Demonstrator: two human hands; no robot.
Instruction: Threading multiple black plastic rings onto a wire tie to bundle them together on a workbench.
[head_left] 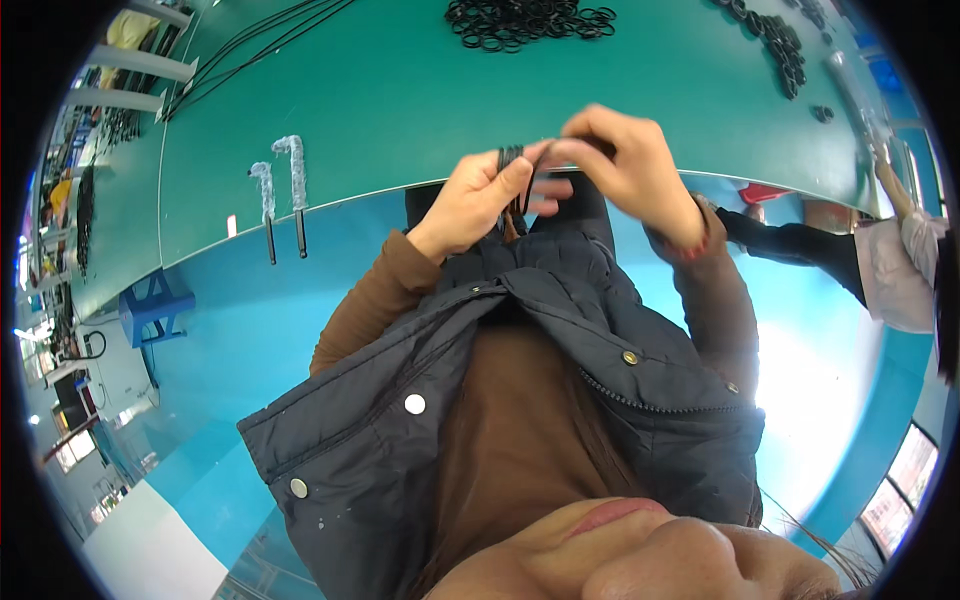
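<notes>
My left hand point(470, 205) is raised at the table's near edge, thumb against the fingers. Several thin black rings point(510, 156) sit side by side around one of its fingers. My right hand point(632, 165) is bent over from the right, its fingertips close to the left hand's. Between the two hands a black loop point(533, 180) is stretched, with the right fingers closed on its upper part. The lower fingertips are blurred by motion, and the inside of the right hand is hidden.
A pile of black rings point(525, 22) lies on the green table point(380, 95), with more rings point(785, 55) at the far right. Two black rods with whitish wrapped ends point(292, 180) jut over the near edge. A blue stool point(157, 305) stands left; another person's arm point(800, 250) is right.
</notes>
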